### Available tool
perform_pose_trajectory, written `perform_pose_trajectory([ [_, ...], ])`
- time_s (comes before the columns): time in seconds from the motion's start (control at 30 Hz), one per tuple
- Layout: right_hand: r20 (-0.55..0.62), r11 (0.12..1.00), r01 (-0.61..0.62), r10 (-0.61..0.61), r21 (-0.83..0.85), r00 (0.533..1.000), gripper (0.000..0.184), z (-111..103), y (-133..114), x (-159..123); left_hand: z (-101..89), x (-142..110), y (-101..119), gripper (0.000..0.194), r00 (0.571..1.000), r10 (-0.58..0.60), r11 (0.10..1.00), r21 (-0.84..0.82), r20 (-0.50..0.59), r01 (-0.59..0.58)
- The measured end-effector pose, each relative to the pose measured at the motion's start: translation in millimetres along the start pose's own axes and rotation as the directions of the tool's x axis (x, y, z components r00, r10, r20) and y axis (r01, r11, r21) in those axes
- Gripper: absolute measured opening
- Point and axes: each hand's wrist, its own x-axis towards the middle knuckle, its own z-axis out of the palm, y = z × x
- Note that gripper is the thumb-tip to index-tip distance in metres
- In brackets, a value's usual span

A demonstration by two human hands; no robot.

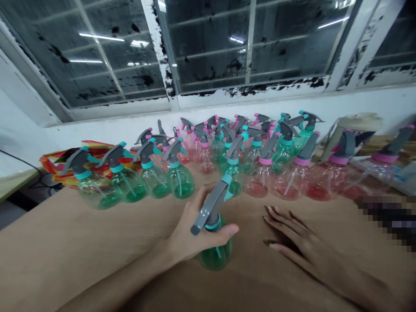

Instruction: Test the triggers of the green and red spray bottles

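Note:
A green spray bottle (216, 258) with a grey trigger head and teal collar stands at the near middle of the table. My left hand (190, 239) is wrapped round its neck, thumb across the front. To the right, my right hand (300, 245) lies low over the tabletop, fingers stretched out and holding nothing. Beyond both hands is a front row of spray bottles: several green ones with teal collars, such as this green bottle (180, 182), and several pink ones with pink collars, such as this pink bottle (260, 182).
More spray bottles (206, 158) crowd behind the front row, close to the white wall. A red and yellow bag (94, 149) lies at the back left. At the back right sits a beige container (354, 125). The wooden table (81, 260) reaches up to the wall below the windows (211, 47).

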Motion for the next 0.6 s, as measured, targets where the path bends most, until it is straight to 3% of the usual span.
perform_pose_trajectory([
  [0.13, 0.018, 0.999, 0.0, -0.001, 0.035, 1.0, 0.06, -0.3, 0.7, -0.2, -5.4, -14.1, -8.5, 0.059, 1.0, 0.027, 0.999, 0.046, 0.011, -0.027],
  [0.37, 0.044, 0.999, -0.025, 0.023, 0.045, 0.999, 0.059, -1.4, 0.1, 1.3, -20.4, -31.4, 2.4, 0.032, 0.999, -0.018, 0.983, 0.183, 0.027, 0.013],
  [0.6, 0.032, 0.995, -0.019, 0.016, 0.096, 0.999, 0.059, -4.5, -2.0, 2.9, -26.8, -3.7, -14.1, 0.032, 0.99, -0.055, 0.937, 0.337, -0.13, 0.096],
])
